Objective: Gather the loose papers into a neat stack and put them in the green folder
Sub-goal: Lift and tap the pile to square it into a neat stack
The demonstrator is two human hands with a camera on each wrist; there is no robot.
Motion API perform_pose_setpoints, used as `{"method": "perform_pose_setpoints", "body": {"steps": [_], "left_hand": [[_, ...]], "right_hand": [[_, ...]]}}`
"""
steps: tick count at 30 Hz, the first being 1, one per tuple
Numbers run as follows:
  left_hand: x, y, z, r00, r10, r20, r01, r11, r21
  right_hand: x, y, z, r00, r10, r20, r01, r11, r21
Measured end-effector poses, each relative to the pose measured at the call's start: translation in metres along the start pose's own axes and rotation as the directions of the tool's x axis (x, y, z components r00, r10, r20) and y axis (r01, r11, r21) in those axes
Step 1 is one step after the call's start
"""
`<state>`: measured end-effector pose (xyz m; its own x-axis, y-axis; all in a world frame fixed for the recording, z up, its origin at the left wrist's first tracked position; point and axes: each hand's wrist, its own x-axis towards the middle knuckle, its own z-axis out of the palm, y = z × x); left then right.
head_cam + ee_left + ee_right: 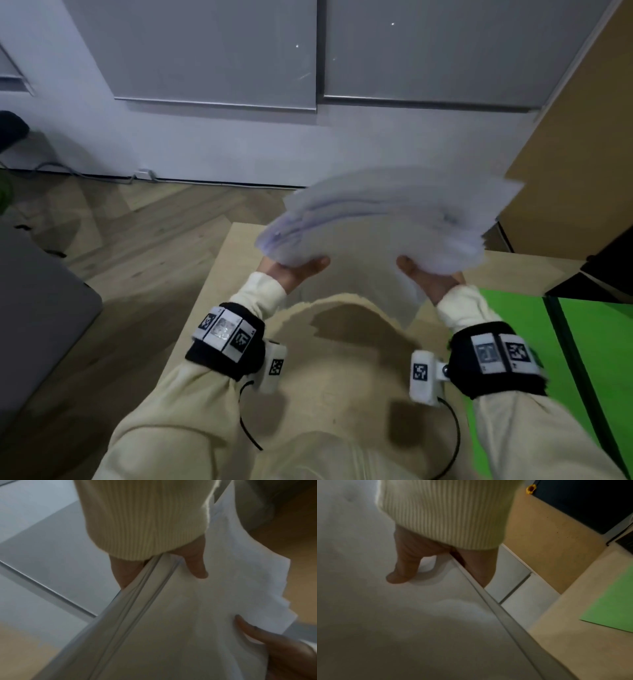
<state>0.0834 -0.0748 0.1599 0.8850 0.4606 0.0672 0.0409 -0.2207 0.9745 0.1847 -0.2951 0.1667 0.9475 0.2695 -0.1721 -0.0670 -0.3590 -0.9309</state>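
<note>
A stack of white papers is held up over the wooden table, bowed in an arch and blurred, with its edges uneven. My left hand grips its left side, thumb on the near face and fingers behind. My right hand grips the right side the same way. In the left wrist view the left hand pinches the papers at their edge. In the right wrist view the right hand pinches the papers. The green folder lies flat on the table at the right, also seen as the green folder.
A dark object sits at the table's right edge, just behind the folder. A tall brown panel stands at the right. A grey surface is at the left, across a strip of wooden floor.
</note>
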Motion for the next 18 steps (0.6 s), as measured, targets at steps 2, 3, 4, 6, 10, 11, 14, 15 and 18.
{"method": "perform_pose_setpoints", "body": {"steps": [2, 3, 4, 6, 10, 11, 14, 15, 18], "left_hand": [[-0.004, -0.008, -0.001, 1.000, -0.006, -0.018, 0.006, 1.000, -0.020], [-0.005, -0.008, -0.002, 1.000, -0.019, -0.018, 0.018, 0.999, -0.049], [-0.004, -0.008, -0.004, 0.999, -0.037, -0.021, 0.035, 0.997, -0.074], [0.000, -0.002, -0.011, 0.997, -0.060, -0.043, 0.055, 0.992, -0.115], [0.012, 0.009, -0.013, 0.985, -0.068, -0.159, 0.018, 0.956, -0.294], [0.013, 0.013, -0.008, 0.974, -0.084, -0.211, 0.015, 0.951, -0.309], [0.010, 0.023, 0.008, 0.970, -0.091, -0.226, 0.007, 0.939, -0.345], [0.010, 0.028, 0.012, 0.959, -0.101, -0.264, -0.005, 0.928, -0.372], [0.016, 0.036, 0.013, 0.894, -0.175, -0.413, -0.014, 0.909, -0.416]], "right_hand": [[0.000, 0.018, 0.005, 0.998, 0.024, -0.065, -0.024, 1.000, 0.008], [-0.003, 0.020, 0.006, 0.994, 0.040, -0.098, -0.039, 0.999, 0.015], [-0.005, 0.020, 0.006, 0.994, 0.055, -0.099, -0.055, 0.998, 0.002], [-0.003, 0.017, 0.004, 0.994, 0.071, -0.087, -0.071, 0.997, -0.007], [0.001, 0.010, 0.001, 0.999, 0.010, -0.054, -0.006, 0.998, 0.066], [0.001, 0.009, 0.005, 0.999, 0.001, -0.048, 0.002, 0.998, 0.061], [0.001, 0.009, 0.013, 0.998, -0.014, -0.055, 0.019, 0.996, 0.087], [0.000, 0.009, 0.015, 0.998, -0.028, -0.058, 0.033, 0.995, 0.097], [0.003, 0.009, 0.010, 0.996, -0.052, -0.079, 0.064, 0.986, 0.157]]}}
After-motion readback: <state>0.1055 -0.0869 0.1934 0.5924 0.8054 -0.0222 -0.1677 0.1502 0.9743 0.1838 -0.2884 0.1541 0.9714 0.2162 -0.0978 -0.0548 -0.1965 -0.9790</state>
